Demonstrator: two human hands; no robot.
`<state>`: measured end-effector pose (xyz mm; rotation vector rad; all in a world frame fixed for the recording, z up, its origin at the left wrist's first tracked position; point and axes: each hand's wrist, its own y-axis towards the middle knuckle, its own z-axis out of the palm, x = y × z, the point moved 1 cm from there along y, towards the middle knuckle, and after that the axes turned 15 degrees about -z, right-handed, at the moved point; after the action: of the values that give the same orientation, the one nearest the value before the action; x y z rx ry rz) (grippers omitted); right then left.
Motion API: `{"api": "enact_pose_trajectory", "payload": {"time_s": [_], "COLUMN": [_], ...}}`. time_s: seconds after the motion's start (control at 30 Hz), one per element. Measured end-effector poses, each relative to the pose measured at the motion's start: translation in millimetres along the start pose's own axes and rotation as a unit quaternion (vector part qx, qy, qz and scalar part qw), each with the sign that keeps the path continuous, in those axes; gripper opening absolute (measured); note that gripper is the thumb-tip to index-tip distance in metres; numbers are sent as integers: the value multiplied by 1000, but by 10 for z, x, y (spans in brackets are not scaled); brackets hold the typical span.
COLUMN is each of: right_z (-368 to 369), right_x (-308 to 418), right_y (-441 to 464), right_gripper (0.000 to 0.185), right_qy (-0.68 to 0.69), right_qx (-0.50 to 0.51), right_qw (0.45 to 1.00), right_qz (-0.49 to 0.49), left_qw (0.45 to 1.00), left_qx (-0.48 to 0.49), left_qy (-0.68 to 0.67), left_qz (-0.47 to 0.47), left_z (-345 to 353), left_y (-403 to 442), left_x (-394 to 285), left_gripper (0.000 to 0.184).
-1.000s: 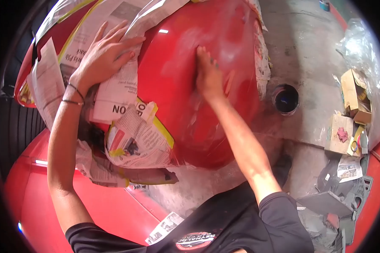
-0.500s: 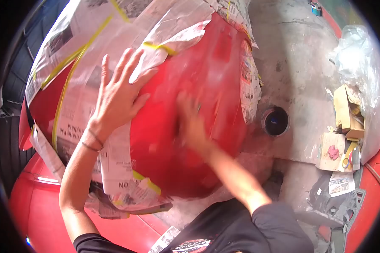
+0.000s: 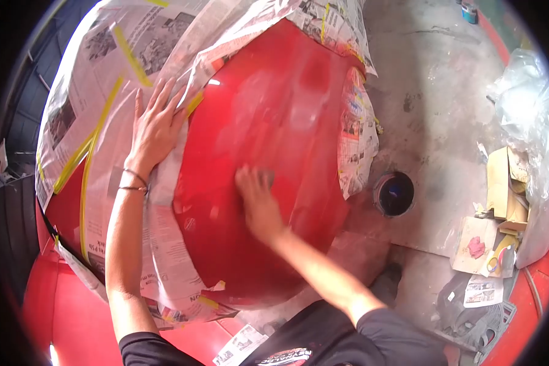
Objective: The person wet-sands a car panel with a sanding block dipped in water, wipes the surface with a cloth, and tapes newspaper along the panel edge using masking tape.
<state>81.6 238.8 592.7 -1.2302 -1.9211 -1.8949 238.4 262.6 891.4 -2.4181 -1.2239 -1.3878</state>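
Note:
A red car body panel (image 3: 226, 140) curves in front of me, framed by taped newspaper masking (image 3: 171, 244). My left hand (image 3: 155, 129) lies flat on the paper at the panel's left edge, fingers stretched out and close to a strip of yellow tape (image 3: 194, 104). On the middle of the panel, my right hand (image 3: 259, 204) has its fingers bent over a small dark grey pad (image 3: 267, 177). Most of that pad is hidden under the fingers, so its exact kind is unclear.
A dark round bucket (image 3: 393, 193) stands on the concrete floor to the right of the panel. Farther right are torn cardboard boxes (image 3: 498, 183), clear plastic sheeting (image 3: 523, 91) and a yellow tape roll (image 3: 493, 263). A small blue can (image 3: 469, 13) sits at the back.
The newspaper flap that lay over the panel's upper left is now back at its edge, baring more red. My right hand has shifted down and left; my left hand remains on the paper.

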Motion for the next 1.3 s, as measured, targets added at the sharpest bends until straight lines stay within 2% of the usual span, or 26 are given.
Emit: {"api": "enact_pose_trajectory", "payload": {"time_s": [0.03,0.1,0.13,0.2,0.27,0.37,0.43,0.47,0.53,0.6,0.67,0.77,0.83,0.9,1.0,1.1,1.17,1.3], "right_z": [83,27,-8,-108,-369,-315,-221,-113,-108,-227,-348,-538,-367,-317,-338,-688,-910,-635], "right_x": [77,-355,-669,-1611,-2099,-1529,-870,-654,-928,-1667,-2541,-2576,-1969,-1283,-1680,-2937,-3476,-3004], "right_y": [-191,90,320,1027,1470,1109,605,380,473,1026,1600,1678,1232,697,920,1851,2321,1893], "right_gripper": [74,69,66,62,62,64,72,71,67,64,62,62,64,65,65,54,52,52], "right_qy": [56,10,-11,82,64,-41,25,63,-1,-63,66,-25,-29,55,-14,8,-21,-22], "right_qx": [-27,-58,-74,-159,-166,-132,-99,-80,-83,-123,-191,-142,-122,-125,-125,-176,-124,-159], "right_qw": [998,998,997,979,980,988,994,994,996,990,979,988,990,990,992,983,985,985], "right_qz": [-2,18,28,93,90,70,31,44,14,28,38,60,71,21,15,53,120,59], "left_qw": [1000,999,1000,999,999,999,999,999,999,998,998,999,998,998,998,998,997,996], "left_qx": [-4,-1,-5,-12,-10,-4,14,15,17,24,25,18,33,43,46,49,48,61], "left_qy": [6,20,22,29,24,24,29,26,22,23,30,38,42,43,43,41,42,35], "left_qz": [17,28,18,-7,-24,-34,-40,-42,-41,-44,-40,-20,-27,-34,-26,-27,-32,-46], "left_z": [-17,-16,-7,13,17,5,-13,-4,10,-25,-44,15,-9,-25,-56,-50,-46,-85], "left_y": [12,9,8,-7,7,9,16,25,24,40,61,42,53,52,62,67,83,97], "left_x": [44,45,28,-19,-51,-62,-72,-76,-64,-86,-101,-54,-82,-91,-102,-96,-107,-153], "left_gripper": [54,54,54,54,55,56,56,56,56,53,53,57,57,59,58,58,57,50]}}
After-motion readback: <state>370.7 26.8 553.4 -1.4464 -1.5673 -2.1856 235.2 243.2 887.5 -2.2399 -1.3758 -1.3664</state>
